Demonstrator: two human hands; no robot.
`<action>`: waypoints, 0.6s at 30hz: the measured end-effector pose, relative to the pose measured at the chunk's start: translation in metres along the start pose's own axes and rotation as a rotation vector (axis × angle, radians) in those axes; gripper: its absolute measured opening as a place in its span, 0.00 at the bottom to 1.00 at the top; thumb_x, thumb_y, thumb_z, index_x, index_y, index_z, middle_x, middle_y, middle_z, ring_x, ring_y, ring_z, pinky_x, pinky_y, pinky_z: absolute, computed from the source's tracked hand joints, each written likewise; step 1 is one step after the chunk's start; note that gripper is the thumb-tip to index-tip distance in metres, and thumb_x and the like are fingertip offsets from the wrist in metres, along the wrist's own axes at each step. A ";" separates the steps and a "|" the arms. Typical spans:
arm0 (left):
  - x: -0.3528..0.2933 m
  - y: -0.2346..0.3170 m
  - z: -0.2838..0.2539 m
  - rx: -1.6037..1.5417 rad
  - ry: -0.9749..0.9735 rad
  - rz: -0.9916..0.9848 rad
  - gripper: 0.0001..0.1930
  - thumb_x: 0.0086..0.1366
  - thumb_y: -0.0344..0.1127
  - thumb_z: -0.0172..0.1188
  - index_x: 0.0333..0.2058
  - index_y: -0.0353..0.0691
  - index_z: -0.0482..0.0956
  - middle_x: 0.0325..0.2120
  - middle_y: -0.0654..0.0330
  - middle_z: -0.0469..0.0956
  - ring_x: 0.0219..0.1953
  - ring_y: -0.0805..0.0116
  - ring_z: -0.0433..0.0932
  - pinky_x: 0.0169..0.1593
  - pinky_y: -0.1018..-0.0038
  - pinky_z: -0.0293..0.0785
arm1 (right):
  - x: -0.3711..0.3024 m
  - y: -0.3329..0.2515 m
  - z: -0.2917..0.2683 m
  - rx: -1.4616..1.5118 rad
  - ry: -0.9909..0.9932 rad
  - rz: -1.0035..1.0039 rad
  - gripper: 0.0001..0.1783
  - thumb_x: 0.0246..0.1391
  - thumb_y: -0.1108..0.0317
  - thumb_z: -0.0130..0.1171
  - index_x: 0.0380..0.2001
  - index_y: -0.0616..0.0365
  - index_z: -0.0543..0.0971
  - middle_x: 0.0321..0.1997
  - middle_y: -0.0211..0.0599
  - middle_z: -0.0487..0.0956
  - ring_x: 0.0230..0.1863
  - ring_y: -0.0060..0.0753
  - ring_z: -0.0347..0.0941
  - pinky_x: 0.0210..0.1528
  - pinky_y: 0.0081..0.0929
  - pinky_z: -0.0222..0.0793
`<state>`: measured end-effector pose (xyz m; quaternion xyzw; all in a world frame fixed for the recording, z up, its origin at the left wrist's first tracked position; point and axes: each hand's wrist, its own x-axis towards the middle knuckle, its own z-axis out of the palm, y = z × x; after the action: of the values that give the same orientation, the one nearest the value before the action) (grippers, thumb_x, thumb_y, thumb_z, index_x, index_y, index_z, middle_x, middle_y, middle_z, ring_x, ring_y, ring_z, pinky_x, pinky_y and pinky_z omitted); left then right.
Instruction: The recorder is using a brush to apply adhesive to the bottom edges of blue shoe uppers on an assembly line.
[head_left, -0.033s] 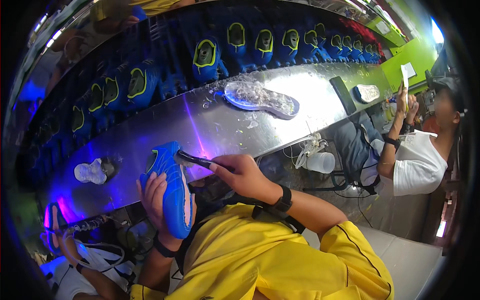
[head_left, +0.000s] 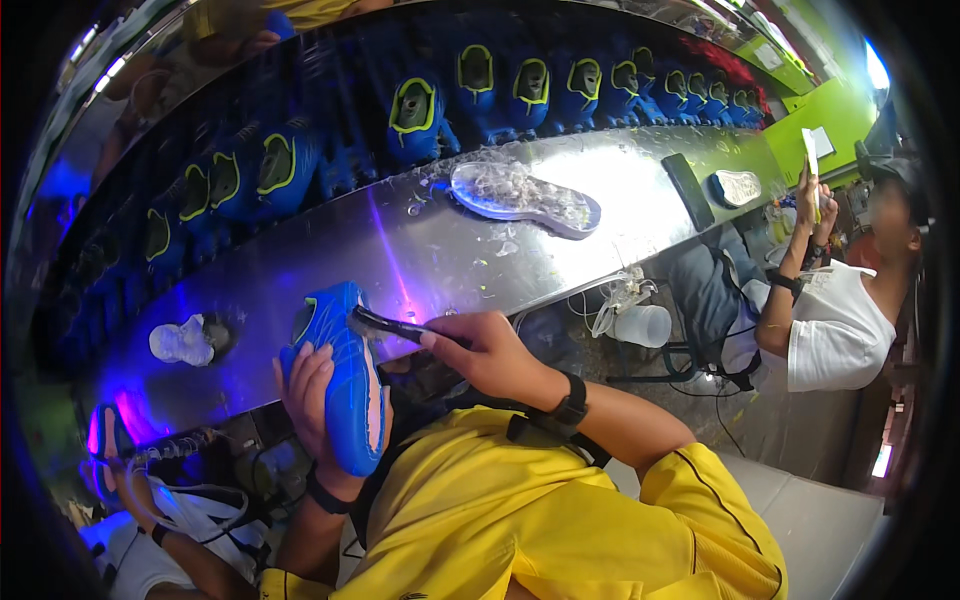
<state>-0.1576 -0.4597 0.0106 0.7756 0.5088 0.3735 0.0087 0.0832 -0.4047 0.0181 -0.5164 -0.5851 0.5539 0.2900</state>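
Observation:
My left hand is wrapped round a blue shoe upper from its left side, above the near edge of the metal bench. A pale pink band shows along the upper's right-hand bottom edge. In my right hand is a dark-handled brush, pinched between thumb and fingers. The brush head meets the upper near its far end, beside the bottom edge; the bristles are hard to make out. Farther off on the bench lies a shoe sole covered in whitish scraps.
Several blue shoes with yellow-green collars stand in a row behind the metal bench. A white lumpy piece lies at its left. At right, a co-worker holds up a pale flat thing; another person's arm shows lower left.

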 end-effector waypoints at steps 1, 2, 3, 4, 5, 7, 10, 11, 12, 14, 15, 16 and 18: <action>0.000 0.000 0.000 -0.010 -0.004 -0.004 0.42 0.56 0.36 0.77 0.65 0.37 0.61 0.62 0.46 0.71 0.68 0.40 0.69 0.75 0.35 0.52 | -0.005 0.000 -0.001 0.064 -0.035 -0.002 0.13 0.70 0.64 0.62 0.44 0.62 0.88 0.22 0.26 0.78 0.23 0.15 0.67 0.26 0.25 0.63; 0.001 0.000 0.000 -0.019 -0.008 -0.008 0.42 0.56 0.36 0.77 0.65 0.37 0.61 0.62 0.46 0.71 0.68 0.40 0.69 0.75 0.35 0.52 | -0.010 0.000 -0.003 0.128 -0.071 -0.004 0.12 0.70 0.64 0.62 0.44 0.61 0.88 0.22 0.27 0.80 0.22 0.15 0.67 0.26 0.24 0.63; 0.002 0.000 0.000 -0.029 -0.012 -0.012 0.42 0.56 0.36 0.77 0.65 0.37 0.61 0.62 0.46 0.71 0.68 0.40 0.69 0.75 0.36 0.52 | -0.016 -0.001 -0.005 0.163 -0.094 0.031 0.12 0.70 0.64 0.62 0.44 0.62 0.88 0.22 0.26 0.79 0.23 0.14 0.65 0.26 0.23 0.62; 0.002 0.001 0.001 -0.017 -0.017 -0.019 0.42 0.56 0.36 0.77 0.65 0.37 0.62 0.62 0.46 0.71 0.68 0.40 0.69 0.75 0.36 0.52 | -0.023 -0.004 -0.008 0.199 -0.117 0.068 0.12 0.70 0.65 0.62 0.44 0.62 0.88 0.23 0.24 0.78 0.24 0.14 0.64 0.27 0.22 0.62; 0.003 0.002 0.001 -0.005 -0.023 -0.026 0.42 0.56 0.36 0.77 0.66 0.37 0.62 0.62 0.46 0.71 0.68 0.40 0.69 0.75 0.36 0.52 | -0.028 -0.007 -0.011 0.236 -0.139 0.104 0.12 0.70 0.65 0.63 0.44 0.62 0.88 0.23 0.23 0.77 0.25 0.13 0.63 0.27 0.22 0.61; 0.006 0.007 0.004 0.014 -0.025 -0.039 0.42 0.56 0.36 0.77 0.66 0.37 0.63 0.63 0.46 0.72 0.69 0.41 0.69 0.76 0.37 0.51 | -0.037 -0.013 -0.016 0.251 -0.136 0.116 0.12 0.70 0.66 0.64 0.45 0.64 0.87 0.22 0.23 0.73 0.26 0.13 0.62 0.27 0.22 0.60; 0.015 0.016 0.007 0.035 -0.026 -0.064 0.42 0.56 0.36 0.77 0.66 0.37 0.64 0.63 0.47 0.72 0.69 0.41 0.69 0.76 0.38 0.51 | -0.049 -0.018 -0.022 0.229 -0.089 0.032 0.12 0.70 0.66 0.65 0.46 0.65 0.87 0.23 0.27 0.76 0.27 0.14 0.63 0.28 0.23 0.63; 0.018 0.019 0.006 0.041 -0.032 -0.076 0.42 0.56 0.36 0.76 0.66 0.37 0.64 0.63 0.47 0.72 0.69 0.42 0.69 0.76 0.38 0.50 | -0.052 -0.019 -0.023 0.206 -0.066 -0.017 0.12 0.69 0.67 0.65 0.47 0.66 0.86 0.24 0.29 0.77 0.27 0.15 0.64 0.29 0.23 0.64; 0.021 0.022 0.006 0.046 -0.039 -0.088 0.42 0.56 0.37 0.76 0.67 0.37 0.65 0.63 0.48 0.73 0.69 0.42 0.69 0.76 0.38 0.50 | -0.055 -0.020 -0.024 0.182 -0.043 -0.067 0.13 0.69 0.67 0.66 0.47 0.67 0.86 0.24 0.31 0.78 0.28 0.15 0.65 0.30 0.24 0.65; 0.029 0.028 0.007 0.049 -0.032 -0.088 0.42 0.55 0.38 0.76 0.67 0.38 0.65 0.63 0.49 0.73 0.69 0.43 0.70 0.76 0.39 0.50 | -0.060 -0.020 -0.025 0.216 -0.021 -0.090 0.13 0.68 0.67 0.67 0.47 0.68 0.86 0.27 0.36 0.80 0.29 0.18 0.68 0.31 0.25 0.67; 0.033 0.031 0.008 0.051 -0.029 -0.088 0.42 0.55 0.39 0.76 0.67 0.38 0.66 0.63 0.49 0.73 0.69 0.44 0.70 0.76 0.39 0.50 | -0.062 -0.020 -0.025 0.233 -0.010 -0.101 0.13 0.67 0.68 0.67 0.47 0.68 0.86 0.28 0.39 0.82 0.29 0.19 0.70 0.32 0.26 0.68; 0.038 0.033 0.009 0.053 -0.028 -0.093 0.42 0.55 0.39 0.76 0.67 0.38 0.66 0.63 0.50 0.73 0.68 0.44 0.70 0.76 0.39 0.50 | -0.064 -0.020 -0.027 0.232 0.007 -0.141 0.13 0.67 0.68 0.67 0.47 0.68 0.86 0.29 0.40 0.82 0.29 0.21 0.71 0.32 0.26 0.68; 0.048 0.038 0.011 0.056 -0.025 -0.102 0.42 0.55 0.40 0.75 0.67 0.39 0.66 0.63 0.50 0.73 0.68 0.45 0.70 0.76 0.40 0.50 | -0.068 -0.022 -0.030 0.229 0.041 -0.220 0.12 0.66 0.70 0.67 0.47 0.69 0.85 0.30 0.43 0.82 0.28 0.24 0.74 0.32 0.26 0.69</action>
<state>-0.1113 -0.4361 0.0448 0.7533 0.5576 0.3484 0.0126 0.1246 -0.4537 0.0611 -0.4242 -0.5650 0.5712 0.4178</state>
